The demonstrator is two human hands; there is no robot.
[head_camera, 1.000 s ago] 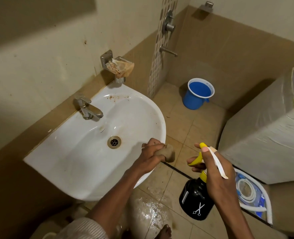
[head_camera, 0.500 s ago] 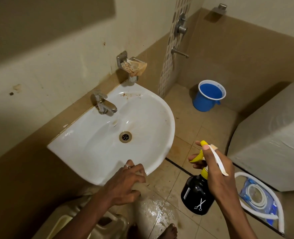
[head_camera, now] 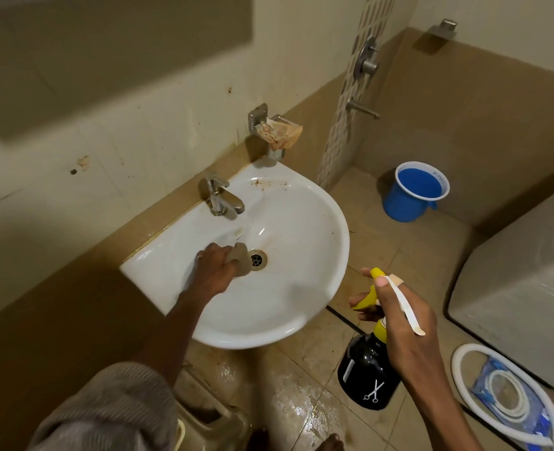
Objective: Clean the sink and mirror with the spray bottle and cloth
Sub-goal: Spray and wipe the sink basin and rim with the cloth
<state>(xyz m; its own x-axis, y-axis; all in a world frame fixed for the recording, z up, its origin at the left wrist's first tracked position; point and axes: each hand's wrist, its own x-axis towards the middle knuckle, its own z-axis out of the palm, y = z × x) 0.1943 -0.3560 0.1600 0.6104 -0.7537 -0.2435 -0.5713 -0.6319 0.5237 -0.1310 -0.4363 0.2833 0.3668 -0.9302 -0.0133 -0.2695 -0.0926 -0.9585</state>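
Nearest, the right hand [head_camera: 402, 323] grips the black spray bottle [head_camera: 368, 374] upright, off the sink's [head_camera: 301, 229] right rim, nozzle toward the basin. Farther in, the left hand [head_camera: 213, 271] clutches the brown cloth [head_camera: 240, 260] just left of the drain [head_camera: 256, 259], seemingly pressing it down. Stains [head_camera: 269, 183] lie beyond, near the tap [head_camera: 220, 198].

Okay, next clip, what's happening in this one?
A person is cleaning a bathroom sink. The left hand presses a brownish cloth into the basin right beside the drain. The right hand holds a black spray bottle with a yellow trigger off to the side, above the floor. Brown stains show on the rim behind the tap.
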